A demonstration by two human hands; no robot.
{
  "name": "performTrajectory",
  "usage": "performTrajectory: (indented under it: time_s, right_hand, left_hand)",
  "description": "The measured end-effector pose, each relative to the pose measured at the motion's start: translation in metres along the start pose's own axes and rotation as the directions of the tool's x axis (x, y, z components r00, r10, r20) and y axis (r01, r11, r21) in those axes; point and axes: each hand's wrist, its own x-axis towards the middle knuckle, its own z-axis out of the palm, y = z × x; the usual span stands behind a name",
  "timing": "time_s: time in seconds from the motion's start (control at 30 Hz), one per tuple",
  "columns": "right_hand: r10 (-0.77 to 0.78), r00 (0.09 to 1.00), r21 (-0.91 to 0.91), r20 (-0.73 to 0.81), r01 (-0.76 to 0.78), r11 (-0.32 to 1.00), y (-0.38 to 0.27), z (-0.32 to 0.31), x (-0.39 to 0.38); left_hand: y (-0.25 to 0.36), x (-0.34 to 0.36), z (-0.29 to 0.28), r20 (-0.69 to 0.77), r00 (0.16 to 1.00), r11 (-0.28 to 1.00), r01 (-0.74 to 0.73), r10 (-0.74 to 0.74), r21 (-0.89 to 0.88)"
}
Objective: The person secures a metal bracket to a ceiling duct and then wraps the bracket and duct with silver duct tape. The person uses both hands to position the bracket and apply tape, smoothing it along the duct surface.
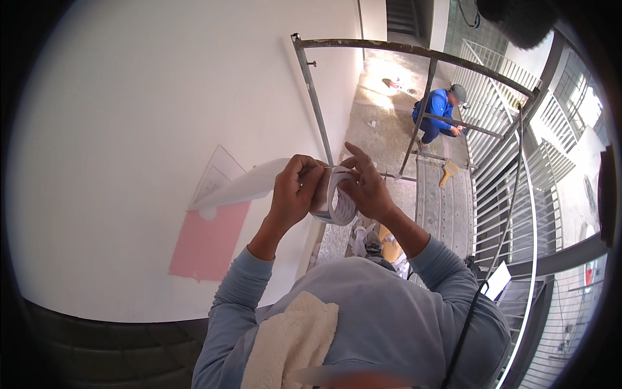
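Note:
My left hand (295,191) is closed on the side of a roll of pale tape (342,206), pinching near its top. My right hand (368,188) is on the roll's other side, thumb at its opening and index finger raised. On the white wall to the left is a pink rectangle (204,246), with a white sheet (240,181) hanging partly peeled from it, behind my left hand.
A metal scaffold frame (311,97) stands ahead. A perforated plank (440,214) bears a yellow-handled scraper (448,174). Beyond, a crouching person in blue (435,110) works beside white railings (492,78). Scraps (363,240) lie below my hands. A white wall (129,129) fills the left.

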Motion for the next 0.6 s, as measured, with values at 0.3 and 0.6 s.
performTrajectory:
  time_s: [0.3, 0.6]
  right_hand:
    - [-0.270, 0.958, -0.226, 0.092, 0.284, 0.932, 0.005, -0.007, -0.006]
    - [-0.346, 0.930, -0.183, 0.123, 0.364, 0.913, -0.021, -0.029, 0.025]
  left_hand:
    - [0.004, -0.010, 0.004, 0.047, 0.998, 0.998, -0.046, 0.045, 0.037]
    - [0.032, 0.017, 0.001, 0.046, 0.964, 0.957, -0.265, 0.262, 0.115]
